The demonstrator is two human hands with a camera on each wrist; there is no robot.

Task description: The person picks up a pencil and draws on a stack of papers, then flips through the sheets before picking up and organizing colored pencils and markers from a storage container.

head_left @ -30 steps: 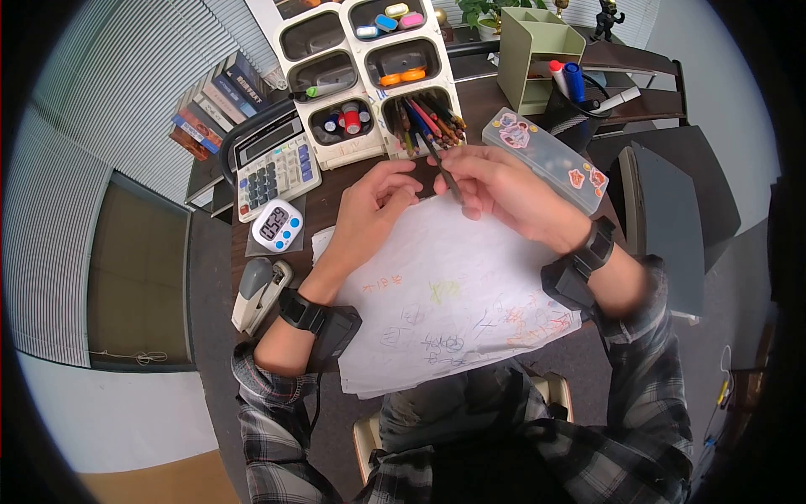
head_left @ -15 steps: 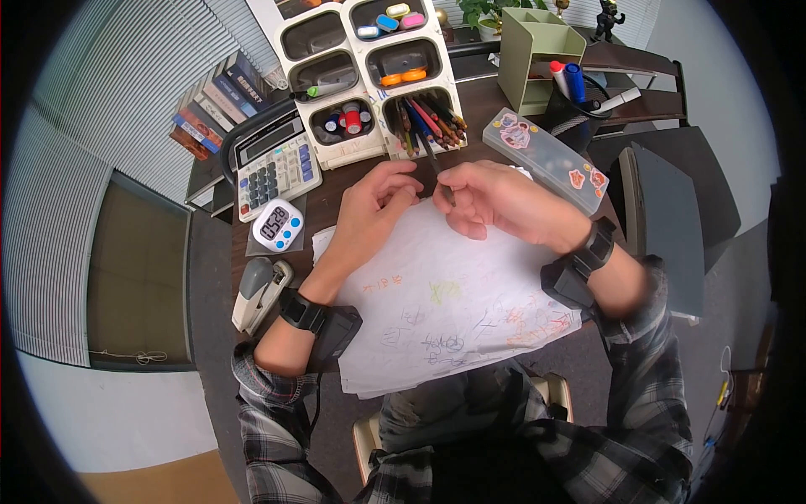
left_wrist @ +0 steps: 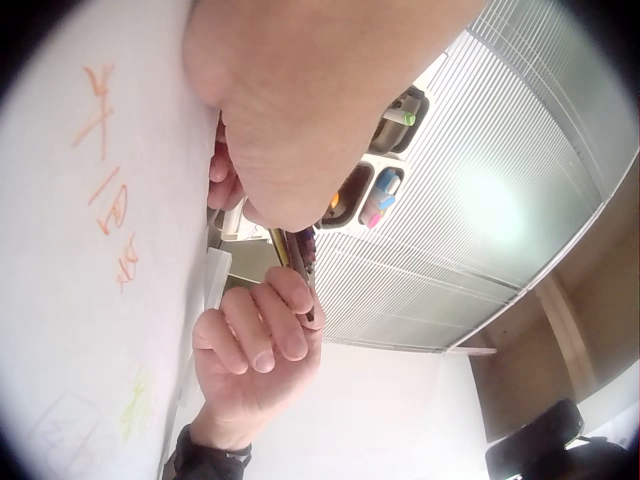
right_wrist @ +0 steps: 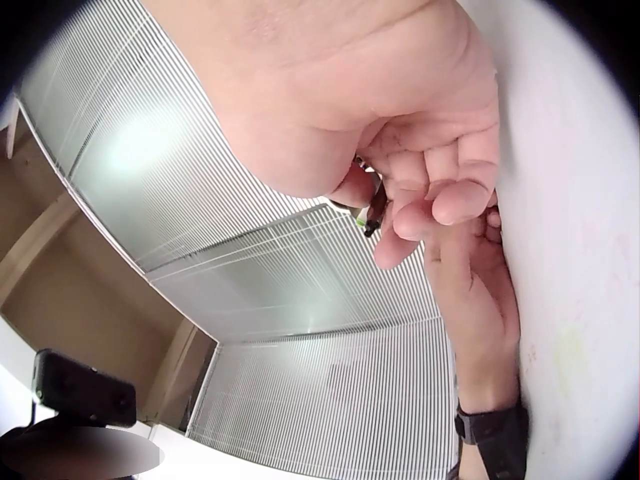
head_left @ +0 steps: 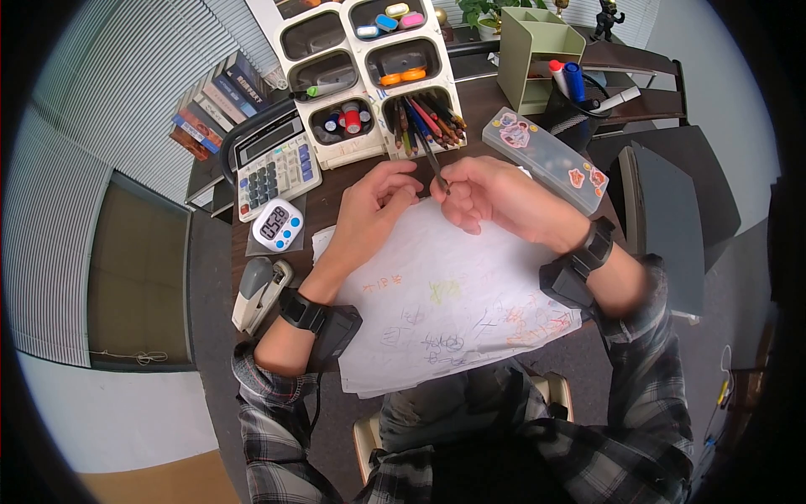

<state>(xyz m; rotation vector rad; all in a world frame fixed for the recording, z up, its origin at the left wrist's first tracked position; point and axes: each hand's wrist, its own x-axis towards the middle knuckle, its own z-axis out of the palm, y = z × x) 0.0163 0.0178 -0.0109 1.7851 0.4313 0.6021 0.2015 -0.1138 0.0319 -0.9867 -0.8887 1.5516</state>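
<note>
My right hand point(head_left: 495, 197) pinches a dark pencil point(head_left: 436, 168) between thumb and fingers, over the top edge of the paper. The pencil slants up toward the compartment of coloured pencils point(head_left: 426, 126), and its far end overlaps them in the head view. My left hand point(head_left: 375, 206) rests at the upper left of the scribbled white paper point(head_left: 437, 260), its fingers loosely bent with nothing in them. In the left wrist view the right hand's fingers point(left_wrist: 262, 330) curl at the pencil. The right wrist view shows the pencil's dark end point(right_wrist: 376, 212) beside the fingertips.
Above the paper stands a white organizer point(head_left: 357, 80) with markers and erasers. At left are a calculator point(head_left: 277, 172), a timer point(head_left: 277, 225) and a stapler point(head_left: 262, 294). To the right lie a stickered pencil case point(head_left: 546, 155) and a black pen cup point(head_left: 575, 109).
My right hand has drawn down slightly from the organizer, with the pencil tilting and shifting in its fingers. The left hand has stayed in place.
</note>
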